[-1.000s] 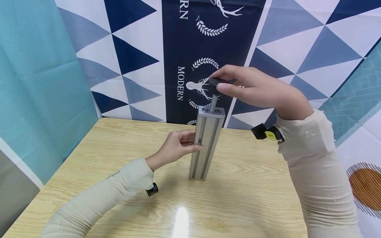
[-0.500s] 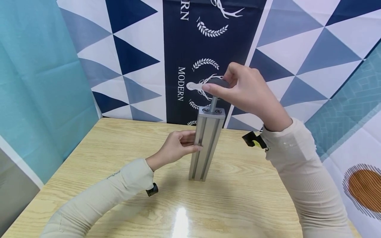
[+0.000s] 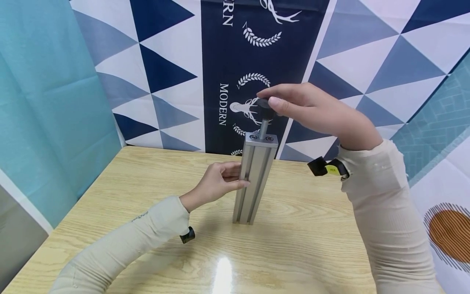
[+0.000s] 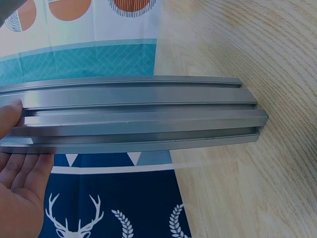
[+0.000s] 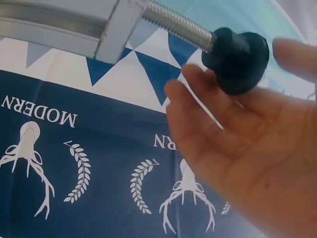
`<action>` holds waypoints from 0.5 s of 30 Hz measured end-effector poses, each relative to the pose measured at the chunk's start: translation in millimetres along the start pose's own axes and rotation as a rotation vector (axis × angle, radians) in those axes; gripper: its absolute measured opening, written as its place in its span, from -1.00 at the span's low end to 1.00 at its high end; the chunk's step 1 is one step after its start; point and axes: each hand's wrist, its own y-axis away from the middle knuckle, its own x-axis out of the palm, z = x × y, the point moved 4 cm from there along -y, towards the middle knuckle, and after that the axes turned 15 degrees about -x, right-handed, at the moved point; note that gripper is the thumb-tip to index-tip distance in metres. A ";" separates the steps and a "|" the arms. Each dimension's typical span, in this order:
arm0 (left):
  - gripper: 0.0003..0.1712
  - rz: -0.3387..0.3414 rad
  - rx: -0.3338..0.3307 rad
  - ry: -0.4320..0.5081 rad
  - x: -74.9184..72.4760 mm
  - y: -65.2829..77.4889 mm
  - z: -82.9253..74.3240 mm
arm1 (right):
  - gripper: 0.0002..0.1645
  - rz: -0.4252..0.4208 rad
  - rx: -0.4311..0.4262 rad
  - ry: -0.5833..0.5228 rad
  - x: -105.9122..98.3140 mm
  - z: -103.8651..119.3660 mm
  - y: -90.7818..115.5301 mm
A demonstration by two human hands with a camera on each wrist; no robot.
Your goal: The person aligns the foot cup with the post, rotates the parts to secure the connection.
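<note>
Inside table edge (image 3: 169,151), profile (image 3: 256,175), left fingers (image 4: 35,174) gripping

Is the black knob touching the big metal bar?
Apart. The right wrist view shows the black knob at one end of the threaded rod, with bare rod between it and the metal bar.

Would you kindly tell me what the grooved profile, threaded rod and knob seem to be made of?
Grooved profile: satin grey metal, probably aluminium, judging by its soft sheen and crisp channels.
Threaded rod: bright silvery metal, likely steel, with highlights along its threads.
Knob: dull black, probably plastic, since it shows no metallic shine, though rubber is possible.
</note>
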 end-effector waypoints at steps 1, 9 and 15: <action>-0.47 0.000 0.001 -0.001 0.0 -0.1 0.3 | -0.46 0.005 -0.005 -0.011 -0.5 -0.4 0.0; -0.48 0.001 0.020 0.001 0.1 -0.2 1.2 | -0.39 -0.240 0.117 0.203 2.6 7.2 0.1; -0.47 -0.002 0.011 0.003 0.1 0.2 1.7 | -0.30 -0.296 0.162 0.284 4.8 14.8 3.3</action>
